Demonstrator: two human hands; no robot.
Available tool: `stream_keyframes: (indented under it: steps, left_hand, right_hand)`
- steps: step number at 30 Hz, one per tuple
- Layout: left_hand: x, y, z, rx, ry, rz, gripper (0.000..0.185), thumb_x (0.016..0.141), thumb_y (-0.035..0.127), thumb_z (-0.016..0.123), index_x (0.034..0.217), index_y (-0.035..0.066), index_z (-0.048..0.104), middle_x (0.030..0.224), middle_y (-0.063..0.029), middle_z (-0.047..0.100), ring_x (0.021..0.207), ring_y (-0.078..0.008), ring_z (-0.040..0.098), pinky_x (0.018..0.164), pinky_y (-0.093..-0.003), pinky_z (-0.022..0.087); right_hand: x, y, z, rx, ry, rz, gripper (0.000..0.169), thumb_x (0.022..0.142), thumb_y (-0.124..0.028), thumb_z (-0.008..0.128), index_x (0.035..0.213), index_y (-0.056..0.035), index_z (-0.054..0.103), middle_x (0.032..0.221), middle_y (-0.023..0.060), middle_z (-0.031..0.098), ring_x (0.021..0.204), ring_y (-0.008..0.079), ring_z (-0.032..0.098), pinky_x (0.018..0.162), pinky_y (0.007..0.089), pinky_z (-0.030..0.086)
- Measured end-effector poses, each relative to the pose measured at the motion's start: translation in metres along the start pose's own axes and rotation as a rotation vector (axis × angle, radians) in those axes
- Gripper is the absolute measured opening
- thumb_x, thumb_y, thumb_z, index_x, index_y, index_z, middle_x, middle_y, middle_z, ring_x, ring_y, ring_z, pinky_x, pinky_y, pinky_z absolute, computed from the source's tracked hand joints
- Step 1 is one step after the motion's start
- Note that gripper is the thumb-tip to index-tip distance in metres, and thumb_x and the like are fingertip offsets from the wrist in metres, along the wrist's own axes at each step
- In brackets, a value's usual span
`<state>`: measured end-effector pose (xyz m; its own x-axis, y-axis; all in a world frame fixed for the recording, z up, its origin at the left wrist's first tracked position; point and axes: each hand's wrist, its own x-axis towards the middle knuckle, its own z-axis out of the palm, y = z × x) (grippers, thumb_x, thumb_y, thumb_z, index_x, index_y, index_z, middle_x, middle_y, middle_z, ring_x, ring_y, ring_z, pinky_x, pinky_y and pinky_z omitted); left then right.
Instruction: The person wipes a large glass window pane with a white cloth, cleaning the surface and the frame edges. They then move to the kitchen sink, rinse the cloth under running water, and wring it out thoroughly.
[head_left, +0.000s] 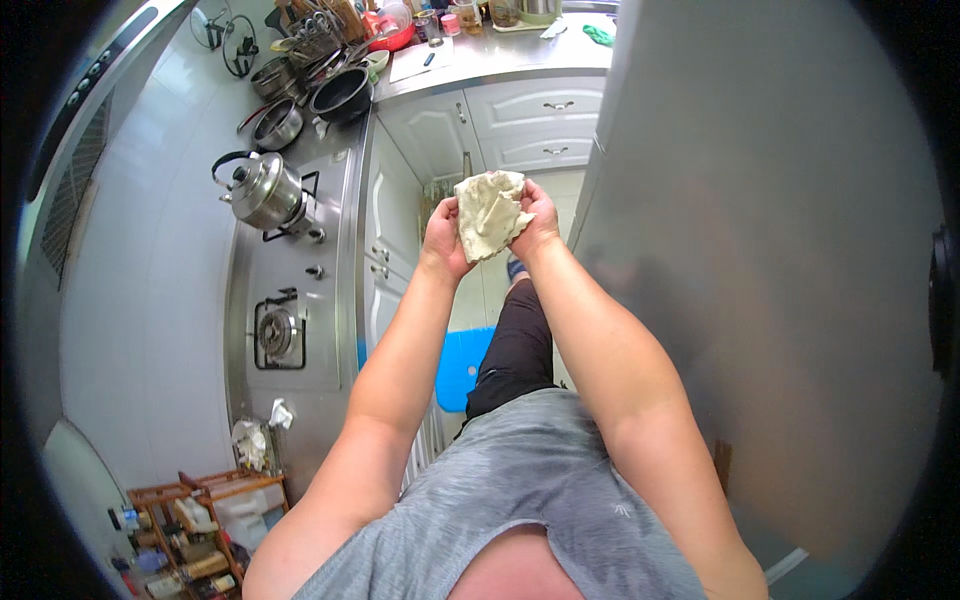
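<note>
A folded, off-white cloth (491, 215) with a worn, ragged edge is held up in front of me between both hands. My left hand (445, 238) grips its left side, with the fingers partly behind it. On the opposite side, my right hand (538, 217) holds the right edge, its fingers also partly hidden by the cloth. Below the cloth are the tiled floor and a foot in a blue slipper (515, 268).
A steel kettle (264, 191) stands on the gas hob (322, 337) at left, with pots (342, 95) beyond it. White cabinets (534, 120) run under the steel counter. A large grey panel (750, 262) rises at right. A blue stool (459, 369) is below my arms.
</note>
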<state>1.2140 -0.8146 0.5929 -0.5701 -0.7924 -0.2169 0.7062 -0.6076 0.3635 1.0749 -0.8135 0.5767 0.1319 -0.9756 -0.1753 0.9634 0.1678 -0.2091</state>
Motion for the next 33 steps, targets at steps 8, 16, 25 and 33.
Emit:
stream_keyframes:
  steps: [8, 16, 25, 33]
  left_hand:
    - [0.183, 0.13, -0.041, 0.029, -0.01, 0.016, 0.046, 0.096, 0.026, 0.026, 0.127, -0.001, 0.048, 0.131, -0.0145, 0.052, 0.119, -0.0291, 0.05, 0.104, -0.0423, 0.038]
    - [0.341, 0.232, -0.096, 0.016, 0.09, -0.138, 0.046, 0.099, 0.026, 0.024, 0.131, 0.002, 0.046, 0.132, -0.0118, 0.051, 0.121, -0.0275, 0.05, 0.104, -0.041, 0.039]
    - [0.506, 0.239, -0.035, 0.109, 0.086, -0.292, 0.046, 0.098, 0.028, 0.025, 0.132, 0.002, 0.044, 0.133, -0.0117, 0.049, 0.121, -0.0288, 0.049, 0.103, -0.043, 0.04]
    - [0.639, 0.171, 0.065, 0.218, -0.073, -0.501, 0.048, 0.098, 0.027, 0.023, 0.135, 0.002, 0.041, 0.137, -0.0133, 0.045, 0.125, -0.0305, 0.045, 0.104, -0.0444, 0.038]
  right_hand:
    - [0.22, -0.037, 0.006, 0.022, -0.075, -0.005, 0.055, 0.097, -0.033, 0.021, 0.122, 0.0077, 0.049, 0.123, 0.019, 0.056, 0.118, 0.0342, 0.05, 0.106, 0.0442, 0.034]
    - [0.405, -0.048, -0.032, 0.196, 0.09, 0.075, 0.05, 0.097, -0.029, 0.028, 0.128, 0.0049, 0.046, 0.129, 0.0171, 0.053, 0.121, 0.0319, 0.048, 0.107, 0.043, 0.033]
    - [0.496, -0.172, -0.027, 0.17, 0.271, -0.061, 0.044, 0.097, -0.027, 0.032, 0.121, 0.0027, 0.054, 0.121, 0.0133, 0.06, 0.114, 0.029, 0.055, 0.103, 0.0411, 0.039]
    - [0.509, -0.338, -0.047, 0.119, 0.133, -0.29, 0.044, 0.095, -0.027, 0.031, 0.118, 0.0026, 0.055, 0.121, 0.0147, 0.059, 0.114, 0.0311, 0.054, 0.103, 0.0433, 0.038]
